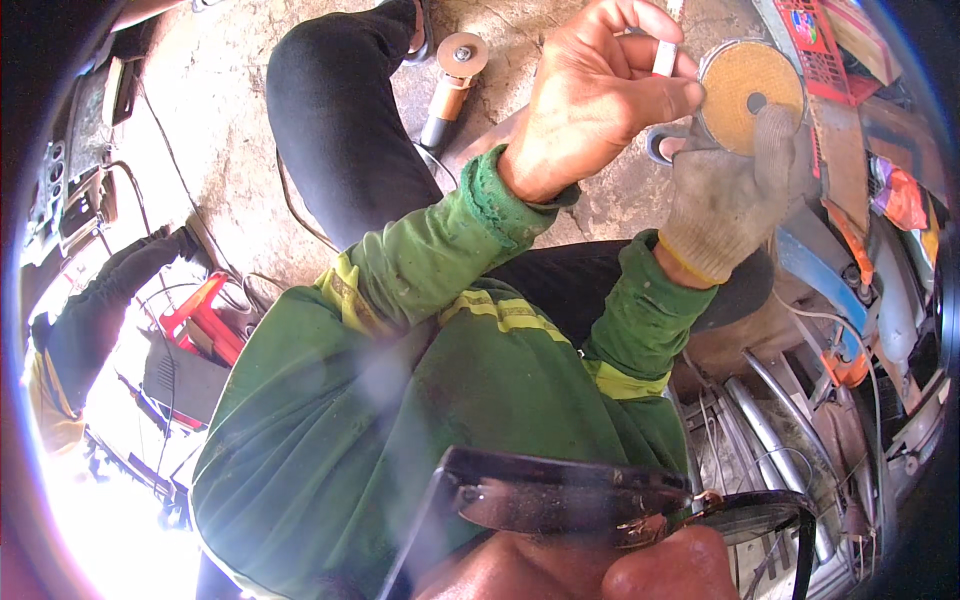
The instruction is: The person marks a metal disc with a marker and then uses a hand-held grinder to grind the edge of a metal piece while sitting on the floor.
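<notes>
I was sitting low with both hands raised in front of me over the concrete floor [230, 90], and my judgement is that I was at the point of checking or readying a disc [750, 92] before it went onto the grinder [450, 80]. My right hand [725, 195], in a dirty knit glove, held the disc up by its lower edge, one gloved finger laid across its face just beside the centre hole, the rest of the fingers curled behind it where I could not see them. My bare left hand [595, 95] hovered just beside the disc's left rim, thumb and fingers pressed together on a small white piece [664, 58] with a red stripe; what that piece was I could not tell. The disc looked round and flat, a dull orange-yellow with a grainy face, a grey rim and a small dark hole in the middle, and I saw no chips along the edge facing me. The grinder lay on the floor beyond my left knee, well apart from the hands, its head bare and turned up. The next move, as I judged it, called for keeping the disc level, lining its hole up squarely, and a steady grip so that the gloved finger did not slip.
</notes>
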`<state>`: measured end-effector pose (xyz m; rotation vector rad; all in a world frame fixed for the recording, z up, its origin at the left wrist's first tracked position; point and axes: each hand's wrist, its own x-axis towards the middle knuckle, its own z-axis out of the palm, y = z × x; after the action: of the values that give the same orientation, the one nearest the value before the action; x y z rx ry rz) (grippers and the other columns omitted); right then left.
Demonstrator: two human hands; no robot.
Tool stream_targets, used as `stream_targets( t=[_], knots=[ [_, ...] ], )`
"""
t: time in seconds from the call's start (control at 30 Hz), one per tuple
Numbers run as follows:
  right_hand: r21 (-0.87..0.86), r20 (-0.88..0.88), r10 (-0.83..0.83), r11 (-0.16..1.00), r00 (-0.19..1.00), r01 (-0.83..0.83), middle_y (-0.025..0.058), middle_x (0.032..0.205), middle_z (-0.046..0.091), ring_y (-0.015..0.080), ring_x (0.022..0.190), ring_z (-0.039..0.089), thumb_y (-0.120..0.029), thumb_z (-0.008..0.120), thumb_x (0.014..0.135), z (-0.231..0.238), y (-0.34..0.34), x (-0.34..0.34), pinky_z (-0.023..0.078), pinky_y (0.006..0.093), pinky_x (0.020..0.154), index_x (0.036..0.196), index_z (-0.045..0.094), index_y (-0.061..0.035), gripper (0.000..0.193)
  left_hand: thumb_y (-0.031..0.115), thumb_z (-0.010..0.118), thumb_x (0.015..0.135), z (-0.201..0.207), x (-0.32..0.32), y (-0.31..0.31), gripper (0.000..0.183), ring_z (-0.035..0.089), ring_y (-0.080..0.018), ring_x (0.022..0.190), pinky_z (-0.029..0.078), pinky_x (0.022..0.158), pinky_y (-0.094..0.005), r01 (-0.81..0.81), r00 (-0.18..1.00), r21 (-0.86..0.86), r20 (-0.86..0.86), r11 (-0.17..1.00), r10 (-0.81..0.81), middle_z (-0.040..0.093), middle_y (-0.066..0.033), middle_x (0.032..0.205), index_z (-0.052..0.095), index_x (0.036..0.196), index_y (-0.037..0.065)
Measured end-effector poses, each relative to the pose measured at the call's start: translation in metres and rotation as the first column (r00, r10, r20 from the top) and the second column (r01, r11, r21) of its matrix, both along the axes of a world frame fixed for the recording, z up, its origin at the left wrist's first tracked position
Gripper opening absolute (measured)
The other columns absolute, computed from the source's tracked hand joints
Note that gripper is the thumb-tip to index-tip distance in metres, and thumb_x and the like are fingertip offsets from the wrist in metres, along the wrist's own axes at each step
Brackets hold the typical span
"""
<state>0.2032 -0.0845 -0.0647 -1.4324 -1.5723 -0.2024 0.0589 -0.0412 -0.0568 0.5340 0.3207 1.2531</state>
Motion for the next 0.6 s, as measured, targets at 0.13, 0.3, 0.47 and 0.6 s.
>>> stream_targets(
  t=[0.13, 0.3, 0.47, 0.6],
  knots=[
    [-0.049, 0.021, 0.022, 0.999, 1.000, -0.021, 0.0209, 0.119, 0.066, 0.0352, 0.111, 0.063, -0.001, 0.068, 0.078, 0.005, -0.001, 0.002, 0.047, 0.0432, 0.101, 0.123, 0.062, 0.0061, 0.046, -0.014, 0.061, 0.093, 0.000, 0.000, 0.000, 0.030, 0.066, -0.0140, 0.083, 0.057, 0.073, -0.0276, -0.002, 1.000, 0.015, 0.013, 1.000, 0.002, 0.067, -0.0106, 0.095, 0.051, 0.117, 0.001],
    [-0.056, 0.100, 0.051, 0.997, 0.994, -0.046, 0.0166, 0.112, 0.063, 0.0327, 0.099, 0.065, -0.004, 0.079, 0.067, 0.006, 0.002, 0.011, 0.052, 0.0434, 0.086, 0.120, 0.058, 0.0030, 0.057, -0.014, 0.059, 0.093, 0.001, -0.002, -0.001, 0.032, 0.066, -0.0154, 0.085, 0.057, 0.074, -0.0286, -0.001, 1.000, 0.002, 0.003, 1.000, 0.001, 0.067, -0.0123, 0.100, 0.050, 0.119, 0.001],
    [-0.090, 0.003, 0.033, 0.995, 0.999, -0.032, 0.0178, 0.112, 0.063, 0.0323, 0.097, 0.065, 0.000, 0.077, 0.065, 0.004, 0.002, 0.012, 0.053, 0.0413, 0.083, 0.118, 0.058, 0.0051, 0.057, -0.015, 0.059, 0.093, 0.002, -0.003, -0.004, 0.034, 0.065, -0.0158, 0.088, 0.056, 0.076, -0.0294, 0.003, 1.000, 0.027, 0.005, 1.000, -0.003, 0.067, -0.0122, 0.102, 0.050, 0.120, 0.002],
    [-0.194, -0.166, -0.015, 0.981, 0.986, -0.018, 0.0212, 0.122, 0.064, 0.0367, 0.114, 0.061, -0.002, 0.064, 0.079, 0.005, -0.003, 0.006, 0.045, 0.0452, 0.103, 0.122, 0.063, 0.0057, 0.043, -0.016, 0.060, 0.092, 0.001, -0.001, -0.002, 0.034, 0.065, -0.0150, 0.085, 0.057, 0.075, -0.0285, 0.006, 1.000, 0.034, 0.002, 0.999, -0.006, 0.066, -0.0113, 0.100, 0.050, 0.120, 0.002]
  ],
)
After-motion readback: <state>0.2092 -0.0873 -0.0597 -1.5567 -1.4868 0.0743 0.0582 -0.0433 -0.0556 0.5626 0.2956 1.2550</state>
